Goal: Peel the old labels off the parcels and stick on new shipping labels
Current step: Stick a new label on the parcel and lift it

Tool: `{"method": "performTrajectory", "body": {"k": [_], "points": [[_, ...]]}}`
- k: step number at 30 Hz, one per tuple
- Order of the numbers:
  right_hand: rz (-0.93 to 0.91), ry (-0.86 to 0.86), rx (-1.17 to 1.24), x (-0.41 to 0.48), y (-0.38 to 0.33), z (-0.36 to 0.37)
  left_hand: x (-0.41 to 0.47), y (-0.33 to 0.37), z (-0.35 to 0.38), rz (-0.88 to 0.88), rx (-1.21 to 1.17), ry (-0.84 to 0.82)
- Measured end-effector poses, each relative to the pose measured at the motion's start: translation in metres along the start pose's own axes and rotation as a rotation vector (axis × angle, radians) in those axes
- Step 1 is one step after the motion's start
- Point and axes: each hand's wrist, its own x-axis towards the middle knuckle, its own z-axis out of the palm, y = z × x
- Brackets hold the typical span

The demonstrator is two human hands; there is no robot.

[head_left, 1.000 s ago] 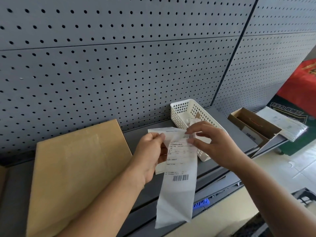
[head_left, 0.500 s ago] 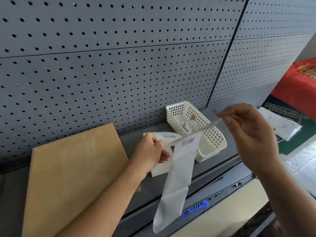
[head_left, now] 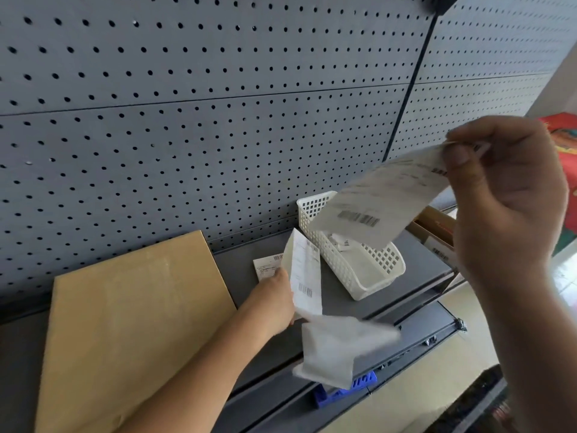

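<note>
White label [head_left: 374, 201] hanging loose, your right grip [head_left: 505, 195] pinching its end, left grip [head_left: 274, 295] holding backing strip [head_left: 306, 276]. Limp label risking folding onto itself before parcel [head_left: 125, 323].

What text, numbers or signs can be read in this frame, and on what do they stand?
None can be read word for word.
Peeled label pinched in the right hand: barcode, print blurred.
Label strip held by the left hand: barcodes, print too small.
Loose label on the shelf: barcode, print too small.
Sticker on the open box: blurred.
</note>
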Motion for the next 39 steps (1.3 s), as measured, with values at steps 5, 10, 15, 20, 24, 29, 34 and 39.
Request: {"method": "performTrajectory", "body": {"k": [5, 10, 15, 20, 24, 29, 34, 39], "points": [[0.104, -0.185, 0.042, -0.001, -0.001, 0.014, -0.008, -0.005, -0.007, -0.005, -0.018, 0.047], [0.310, -0.285, 0.152, -0.006, 0.008, 0.024, -0.022, -0.020, -0.039, 0.195, -0.340, 0.421], [0.486, -0.335, 0.245, -0.015, 0.013, 0.049, -0.075, -0.023, -0.079, 0.389, -0.854, 0.348], [0.574, -0.396, 0.317, -0.025, 0.010, 0.100, -0.102, -0.040, -0.089, 0.348, -0.857, 0.373], [0.698, -0.430, 0.388, -0.035, 0.008, 0.144, -0.115, -0.064, -0.093, 0.225, -0.937, 0.531], [1.031, -0.591, 0.404, -0.059, 0.017, 0.193, -0.129, -0.107, -0.101, 0.070, -0.970, 0.670], [1.058, -0.797, 0.347, -0.078, 0.012, 0.222, -0.134, -0.147, -0.107, -0.086, -0.989, 0.686], [1.020, -0.803, 0.225, -0.097, 0.019, 0.250, -0.127, -0.178, -0.106, -0.164, -0.813, 0.661]]}}
